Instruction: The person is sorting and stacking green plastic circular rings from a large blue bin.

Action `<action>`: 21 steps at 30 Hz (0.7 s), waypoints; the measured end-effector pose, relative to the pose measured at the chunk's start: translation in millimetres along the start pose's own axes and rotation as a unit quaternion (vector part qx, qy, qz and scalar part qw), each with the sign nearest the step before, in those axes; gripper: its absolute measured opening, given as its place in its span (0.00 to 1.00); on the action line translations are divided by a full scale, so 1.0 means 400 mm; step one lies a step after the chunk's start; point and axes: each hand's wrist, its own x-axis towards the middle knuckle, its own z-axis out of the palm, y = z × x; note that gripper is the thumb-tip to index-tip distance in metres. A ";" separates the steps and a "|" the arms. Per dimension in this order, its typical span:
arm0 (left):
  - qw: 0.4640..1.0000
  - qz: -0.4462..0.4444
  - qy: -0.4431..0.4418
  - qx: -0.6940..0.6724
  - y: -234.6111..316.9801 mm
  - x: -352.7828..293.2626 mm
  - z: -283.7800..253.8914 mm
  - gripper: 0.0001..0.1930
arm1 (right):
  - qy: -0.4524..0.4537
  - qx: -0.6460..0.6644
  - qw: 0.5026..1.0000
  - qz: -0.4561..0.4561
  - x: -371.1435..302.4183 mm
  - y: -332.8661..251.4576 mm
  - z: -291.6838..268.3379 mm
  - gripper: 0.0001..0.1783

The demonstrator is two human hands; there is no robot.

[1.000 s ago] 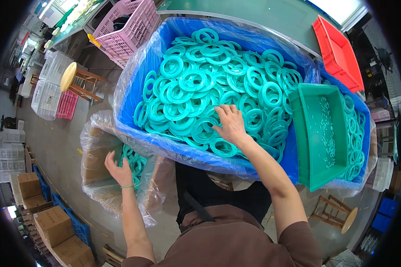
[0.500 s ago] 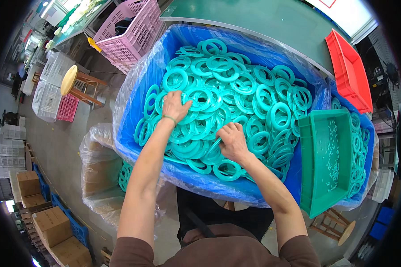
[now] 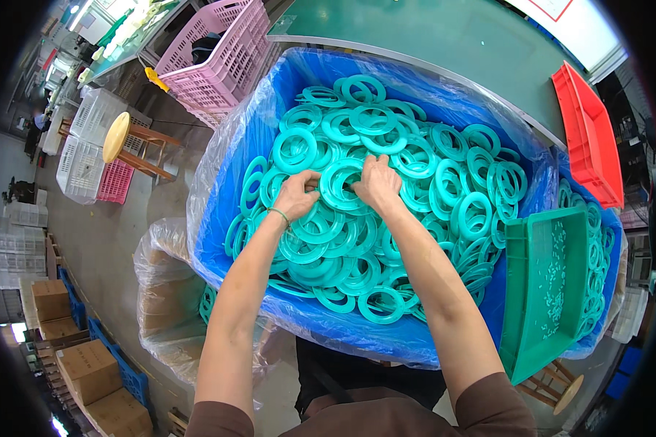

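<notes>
A teal plastic ring (image 3: 336,180) is held between my two hands over a heap of similar rings (image 3: 321,255). My left hand (image 3: 297,195) pinches its left edge, fingertips curled onto the rim. At the ring's right side, my right hand (image 3: 377,180) grips the edge with bent fingers, its thumb near the hole. The heap fills a large bin (image 3: 222,226) lined with blue and clear plastic film. Beneath my hands, other rings overlap at many angles.
A green tray (image 3: 514,306) with small pale bits rests at the bin's right, over a second lot of rings. Behind it stands a red crate (image 3: 590,138). A green-topped table (image 3: 430,29) borders the far side. Pink crates (image 3: 215,58) and a stool (image 3: 116,137) stand left.
My right hand has moved up and left from the nearer rings to the ring by my left hand. The left hand has shifted slightly down. The whole view has shifted a little.
</notes>
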 end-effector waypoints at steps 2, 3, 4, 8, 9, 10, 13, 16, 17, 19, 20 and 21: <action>0.999 0.008 0.009 0.053 0.037 -0.035 -0.010 0.24 | -0.008 -0.011 1.000 0.010 0.019 0.025 0.018 0.21; 0.981 0.008 0.031 0.193 0.035 -0.054 -0.023 0.25 | -0.001 -0.005 1.000 -0.008 0.021 0.035 0.020 0.23; 0.943 0.008 0.051 0.328 0.033 -0.066 -0.035 0.26 | 0.006 0.001 1.000 -0.027 0.022 0.045 0.022 0.26; 0.947 -0.063 -0.005 0.314 0.029 -0.081 -0.058 0.27 | 0.083 0.070 0.989 -0.101 -0.020 0.077 0.039 0.18; 0.958 -0.066 -0.003 0.279 0.020 -0.078 -0.052 0.25 | 0.066 0.116 0.987 -0.089 -0.028 0.084 0.037 0.19; 0.967 -0.070 -0.001 0.243 0.014 -0.077 -0.047 0.24 | 0.065 0.114 0.987 -0.090 -0.032 0.096 0.036 0.19; 0.961 -0.096 -0.053 0.252 0.009 -0.073 -0.008 0.20 | -0.007 0.295 0.952 -0.074 -0.034 0.127 0.058 0.21; 0.975 -0.109 -0.011 0.195 0.019 -0.081 -0.006 0.17 | 0.100 0.065 0.966 -0.231 -0.047 0.096 0.065 0.22; 0.970 -0.088 -0.006 0.226 -0.005 -0.082 -0.012 0.17 | 0.080 0.019 0.968 -0.236 -0.055 0.075 0.064 0.22; 0.959 -0.091 -0.006 0.268 0.004 -0.093 -0.018 0.17 | 0.088 0.003 0.975 -0.202 -0.068 0.046 0.076 0.22; 0.946 -0.096 -0.006 0.310 0.011 -0.102 -0.021 0.17 | 0.095 -0.013 0.981 -0.168 -0.074 0.037 0.081 0.21; 0.946 -0.094 -0.007 0.310 0.023 -0.112 -0.024 0.17 | 0.093 0.011 0.984 -0.151 -0.076 0.035 0.085 0.19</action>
